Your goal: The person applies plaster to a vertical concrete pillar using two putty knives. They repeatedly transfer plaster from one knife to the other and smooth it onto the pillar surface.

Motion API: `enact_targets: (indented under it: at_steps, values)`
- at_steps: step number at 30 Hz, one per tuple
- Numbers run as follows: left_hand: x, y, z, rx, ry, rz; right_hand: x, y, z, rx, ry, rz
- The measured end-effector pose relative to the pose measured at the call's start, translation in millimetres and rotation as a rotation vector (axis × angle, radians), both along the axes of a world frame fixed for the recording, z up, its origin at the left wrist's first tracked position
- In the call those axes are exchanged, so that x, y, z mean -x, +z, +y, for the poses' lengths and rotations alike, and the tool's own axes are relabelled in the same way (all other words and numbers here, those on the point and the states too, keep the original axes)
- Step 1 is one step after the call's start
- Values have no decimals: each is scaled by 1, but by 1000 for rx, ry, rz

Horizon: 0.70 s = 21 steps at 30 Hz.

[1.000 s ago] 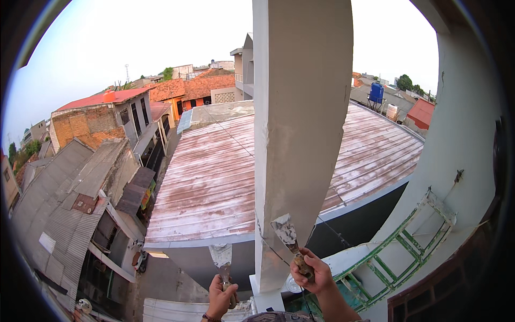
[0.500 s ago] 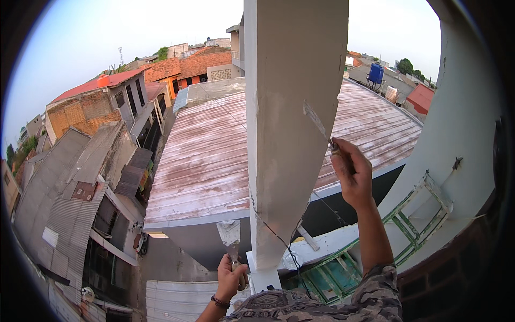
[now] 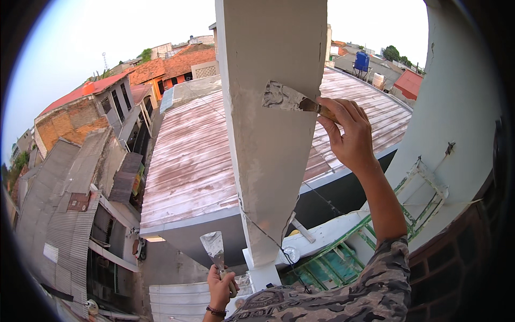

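A tall grey-white plastered pillar (image 3: 271, 155) stands before me, with patchy filler on its face. My right hand (image 3: 348, 129), raised at the pillar's right edge, grips the handle of a putty knife (image 3: 287, 97). That blade points left across the pillar's face, its broad side toward me and smeared with grey-white putty. Whether it touches the plaster I cannot tell. Low and left of the pillar, my left hand (image 3: 220, 290) is closed around the wooden handle of a second putty knife (image 3: 213, 247). Its wide blade points up and carries whitish putty.
A green-framed ladder (image 3: 343, 263) leans at the lower right beside a pale wall (image 3: 456, 123). Dark wires (image 3: 268, 236) hang around the pillar's lower part. A round clear container (image 3: 289, 255) sits by its base. Beyond the ledge lie a rusty metal roof (image 3: 188, 166) and an alley far below.
The right-hand putty knife has turned from edge-on to broad side showing, its blade now lying leftward across the pillar. My view has shifted, so the pillar appears farther left. Both knives stay held.
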<state>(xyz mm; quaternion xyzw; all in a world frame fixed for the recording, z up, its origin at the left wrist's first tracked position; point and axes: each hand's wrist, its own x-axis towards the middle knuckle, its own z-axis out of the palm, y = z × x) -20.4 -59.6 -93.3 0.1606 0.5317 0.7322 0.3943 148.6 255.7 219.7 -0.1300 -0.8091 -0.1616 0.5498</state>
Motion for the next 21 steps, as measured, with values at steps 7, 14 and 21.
enact_targets:
  at_steps: [7, 14, 21]
  values:
    - [0, 9, 13, -6, -40, 39, 15, 36, 10, -157, 51, -40]
    - [-1, 10, 13, 30, -23, 42, 39, 67, 12, -224, 97, -35]
    - [-1, 10, 15, 21, -16, 58, 45, 70, 17, -208, 113, -32]
